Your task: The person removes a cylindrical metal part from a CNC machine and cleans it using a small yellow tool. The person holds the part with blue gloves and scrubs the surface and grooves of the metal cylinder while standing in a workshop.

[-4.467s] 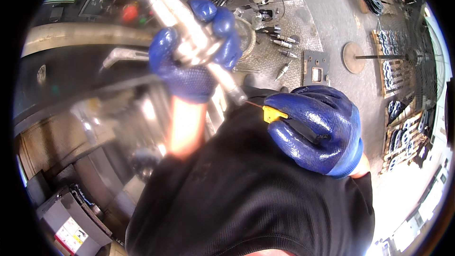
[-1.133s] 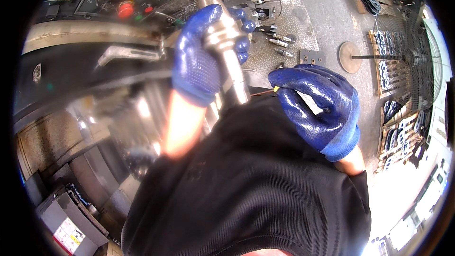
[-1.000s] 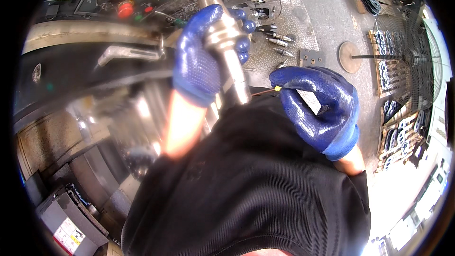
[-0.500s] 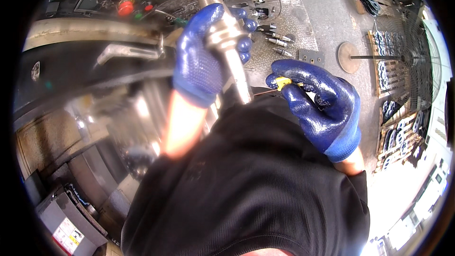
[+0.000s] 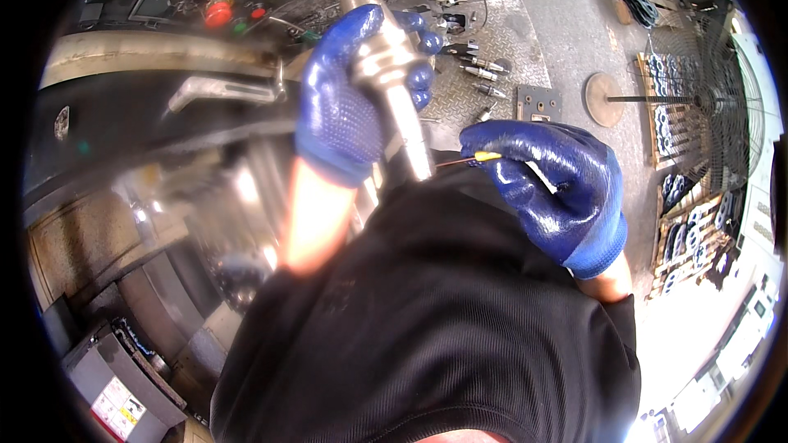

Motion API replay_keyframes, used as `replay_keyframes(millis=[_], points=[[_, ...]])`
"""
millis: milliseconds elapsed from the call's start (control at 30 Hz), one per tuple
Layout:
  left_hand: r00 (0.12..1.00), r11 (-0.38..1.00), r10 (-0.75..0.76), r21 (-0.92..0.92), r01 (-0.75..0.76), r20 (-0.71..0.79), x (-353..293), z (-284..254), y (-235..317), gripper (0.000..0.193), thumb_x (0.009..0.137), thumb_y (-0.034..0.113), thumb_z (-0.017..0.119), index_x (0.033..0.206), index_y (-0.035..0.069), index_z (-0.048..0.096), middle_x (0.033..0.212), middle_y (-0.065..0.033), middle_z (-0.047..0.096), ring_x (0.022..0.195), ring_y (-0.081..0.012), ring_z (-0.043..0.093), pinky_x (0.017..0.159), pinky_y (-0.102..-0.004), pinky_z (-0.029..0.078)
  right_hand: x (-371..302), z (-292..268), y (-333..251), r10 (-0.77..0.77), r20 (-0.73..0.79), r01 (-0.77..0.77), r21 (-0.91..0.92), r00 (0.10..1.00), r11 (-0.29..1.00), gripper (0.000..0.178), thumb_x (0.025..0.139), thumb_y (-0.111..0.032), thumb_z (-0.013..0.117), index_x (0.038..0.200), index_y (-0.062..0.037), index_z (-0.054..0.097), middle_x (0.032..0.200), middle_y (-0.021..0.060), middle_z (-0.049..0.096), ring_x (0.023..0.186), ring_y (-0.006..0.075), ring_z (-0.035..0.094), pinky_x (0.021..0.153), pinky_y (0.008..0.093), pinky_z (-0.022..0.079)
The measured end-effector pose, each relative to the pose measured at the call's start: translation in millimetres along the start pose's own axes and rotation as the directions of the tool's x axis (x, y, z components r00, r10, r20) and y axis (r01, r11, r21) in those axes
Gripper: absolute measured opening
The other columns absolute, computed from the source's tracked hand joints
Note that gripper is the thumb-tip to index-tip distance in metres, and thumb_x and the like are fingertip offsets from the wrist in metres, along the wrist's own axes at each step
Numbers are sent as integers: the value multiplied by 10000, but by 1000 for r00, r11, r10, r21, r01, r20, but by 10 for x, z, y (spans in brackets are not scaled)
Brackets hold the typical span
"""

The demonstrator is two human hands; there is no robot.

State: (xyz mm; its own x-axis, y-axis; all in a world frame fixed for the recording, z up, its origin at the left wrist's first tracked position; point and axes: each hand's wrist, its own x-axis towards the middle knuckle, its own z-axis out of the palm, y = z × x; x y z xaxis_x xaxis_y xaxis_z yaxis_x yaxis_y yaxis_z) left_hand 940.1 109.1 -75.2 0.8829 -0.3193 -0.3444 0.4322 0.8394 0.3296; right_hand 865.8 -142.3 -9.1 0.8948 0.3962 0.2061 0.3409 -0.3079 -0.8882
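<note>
My left hand [image 5: 338, 107], in a blue coated glove, is wrapped round a steel tool holder [image 5: 382, 66]. The holder slants across in front of me, its taper end up and away and its narrow cutter end [image 5: 420, 166] toward my body. My gloved right hand [image 5: 566, 189] pinches a small screwdriver with a flat yellow handle [image 5: 487, 156] between thumb and fingers. Its thin shaft [image 5: 454, 162] points left, with the tip at or very close to the cutter end; contact is too small to make out.
Ahead on the left is a machine control panel with a red stop button [image 5: 217, 14]. A metal door handle [image 5: 226, 90] sits below it. More tool holders [image 5: 483, 72] and a drilled block [image 5: 538, 103] lie on a tread plate [image 5: 525, 41]. A fan [image 5: 702, 100] and pallets of parts [image 5: 689, 242] stand right.
The yellow handle has turned from showing its flat face to nearly edge-on, and my right fingers have rolled with it. My left hand and the tool holder have shifted very slightly left.
</note>
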Motion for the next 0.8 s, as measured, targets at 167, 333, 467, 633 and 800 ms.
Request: replay_keyframes(millis=[167,333,467,633,800], points=[[950,958,223,231,-172,-217,-16,132,-150,490,993,321,668,1252,-91,615,944,-166,724,654,-224,657,621,-314,592,42,-119,115,-223,110,237,-139,969,961,353,853,-87,744,1202,-108,792,1107,138,789,954,333,774,858,437,620],[987,980,28,188,-57,155,38,-321,21,673,998,491,724,1412,-26,607,998,-88,632,949,-217,658,1027,-390,592,92,-156,100,-392,210,442,-332,896,833,351,856,-215,738,1196,-154,801,1128,83,770,960,303,753,877,434,613],[967,979,-115,189,72,227,100,-333,101,688,972,454,774,1405,-48,590,968,-52,589,929,-168,610,1026,-344,575,79,-147,120,-479,247,539,-431,842,724,369,844,-271,730,1194,-178,803,1129,66,759,978,272,735,926,432,597],[983,995,-60,90,45,172,50,-324,20,662,941,424,817,1330,-65,599,939,-31,579,919,-155,603,1004,-313,573,83,-139,137,-508,259,569,-434,821,699,411,820,-272,755,1215,-165,791,1098,61,754,961,253,730,923,425,588],[974,977,-30,212,-18,224,84,-397,52,710,934,474,810,1388,-32,605,1010,-50,648,996,-179,646,1061,-363,565,74,-98,129,-342,162,374,-245,926,895,437,823,-170,791,1258,-128,766,1011,99,760,868,289,742,852,441,582]])
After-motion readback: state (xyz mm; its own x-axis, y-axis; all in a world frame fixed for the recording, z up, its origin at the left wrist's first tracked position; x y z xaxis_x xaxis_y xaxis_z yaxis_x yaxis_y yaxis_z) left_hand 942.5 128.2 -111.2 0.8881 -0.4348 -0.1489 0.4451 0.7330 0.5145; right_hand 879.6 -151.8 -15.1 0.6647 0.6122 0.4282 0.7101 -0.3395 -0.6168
